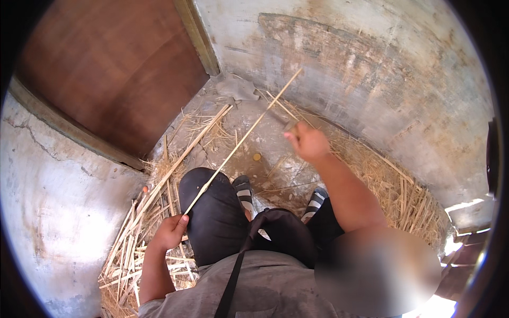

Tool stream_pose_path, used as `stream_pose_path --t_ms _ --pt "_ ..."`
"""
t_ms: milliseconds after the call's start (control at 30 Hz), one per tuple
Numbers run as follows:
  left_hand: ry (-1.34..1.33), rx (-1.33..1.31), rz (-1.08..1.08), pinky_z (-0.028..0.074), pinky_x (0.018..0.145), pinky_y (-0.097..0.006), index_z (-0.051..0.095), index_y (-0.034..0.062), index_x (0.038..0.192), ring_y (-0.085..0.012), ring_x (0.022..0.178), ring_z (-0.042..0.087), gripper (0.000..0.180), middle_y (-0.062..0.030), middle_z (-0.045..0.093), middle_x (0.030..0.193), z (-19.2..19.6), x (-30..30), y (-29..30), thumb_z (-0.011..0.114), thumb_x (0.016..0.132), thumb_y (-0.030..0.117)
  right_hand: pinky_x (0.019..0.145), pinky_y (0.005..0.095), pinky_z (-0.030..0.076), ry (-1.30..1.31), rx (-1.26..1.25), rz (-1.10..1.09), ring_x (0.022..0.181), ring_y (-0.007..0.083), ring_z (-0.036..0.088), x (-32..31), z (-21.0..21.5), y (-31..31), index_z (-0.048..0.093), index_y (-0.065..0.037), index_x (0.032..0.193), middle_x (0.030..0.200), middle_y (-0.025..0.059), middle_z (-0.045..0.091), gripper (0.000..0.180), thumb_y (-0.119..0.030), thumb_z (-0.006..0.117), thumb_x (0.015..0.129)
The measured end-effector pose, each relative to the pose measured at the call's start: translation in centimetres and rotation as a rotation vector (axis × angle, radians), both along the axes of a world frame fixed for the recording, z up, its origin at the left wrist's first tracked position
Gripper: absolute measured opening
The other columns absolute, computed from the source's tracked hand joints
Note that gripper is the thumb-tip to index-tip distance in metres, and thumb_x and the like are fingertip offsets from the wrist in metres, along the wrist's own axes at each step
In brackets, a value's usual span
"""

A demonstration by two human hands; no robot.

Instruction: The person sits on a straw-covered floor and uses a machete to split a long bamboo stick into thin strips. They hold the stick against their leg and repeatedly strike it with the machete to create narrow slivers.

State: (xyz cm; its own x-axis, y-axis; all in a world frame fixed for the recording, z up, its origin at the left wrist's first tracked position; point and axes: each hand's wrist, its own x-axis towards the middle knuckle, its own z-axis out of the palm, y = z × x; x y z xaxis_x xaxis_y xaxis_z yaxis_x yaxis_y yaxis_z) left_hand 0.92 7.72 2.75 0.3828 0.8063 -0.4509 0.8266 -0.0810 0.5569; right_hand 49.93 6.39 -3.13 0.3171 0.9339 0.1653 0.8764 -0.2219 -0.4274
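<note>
My left hand (pixel 171 231) grips the lower end of a long, thin bamboo stick (pixel 233 151). The pale stick slants up and to the right across my left thigh, with a node showing above the knee. Its far end hangs free in front of the wall. To the right of the stick, my right hand (pixel 309 142) is closed around the handle of what looks like a knife (pixel 279 120). Motion smears its dark blade, which points toward the stick; I cannot tell whether the two touch.
Split bamboo strips (pixel 127 249) lie heaped at my left, and shavings (pixel 389 185) line the wall at my right. A brown door panel (pixel 114 69) stands at the far left. A pale flat scrap (pixel 237 88) and a small yellow disc (pixel 257 157) lie on the floor.
</note>
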Motion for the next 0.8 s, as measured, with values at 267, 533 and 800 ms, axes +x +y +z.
stream_pose_path --t_ms 267,533,800 --pt "-0.042 0.001 -0.01 0.048 0.069 -0.04 0.063 -0.0025 0.084 -0.0235 0.068 0.055 0.062 -0.0123 0.06 0.068 0.2 -0.2 -0.1 0.047 0.107 0.053 0.071 0.0515 0.056 -0.074 0.09 0.377 0.08 0.0416 0.071 -2.6 -1.0 0.1 0.063 -0.01 0.103 0.085 0.0194 0.071 0.052 -0.06 0.053 0.099" --pt "0.013 -0.059 -0.022 0.049 0.074 -0.039 0.064 -0.0021 0.086 -0.0222 0.072 0.057 0.062 -0.0114 0.064 0.074 1.0 0.4 0.6 0.046 0.107 0.053 0.072 0.0523 0.056 0.051 -0.026 0.0 0.082 0.0408 0.071 0.1 0.4 -0.1 0.064 -0.01 0.107 0.082 0.0186 0.071 0.054 -0.062 0.054 0.098" --pt "-0.014 -0.164 0.057 0.048 0.074 -0.037 0.064 -0.0025 0.087 -0.0207 0.073 0.055 0.063 -0.0101 0.063 0.075 0.5 -0.7 0.9 0.047 0.107 0.054 0.066 0.0511 0.054 0.057 0.182 0.558 0.073 0.0396 0.069 -4.1 0.1 -0.1 0.063 -0.006 0.097 0.075 0.0171 0.067 0.052 -0.058 0.059 0.097"
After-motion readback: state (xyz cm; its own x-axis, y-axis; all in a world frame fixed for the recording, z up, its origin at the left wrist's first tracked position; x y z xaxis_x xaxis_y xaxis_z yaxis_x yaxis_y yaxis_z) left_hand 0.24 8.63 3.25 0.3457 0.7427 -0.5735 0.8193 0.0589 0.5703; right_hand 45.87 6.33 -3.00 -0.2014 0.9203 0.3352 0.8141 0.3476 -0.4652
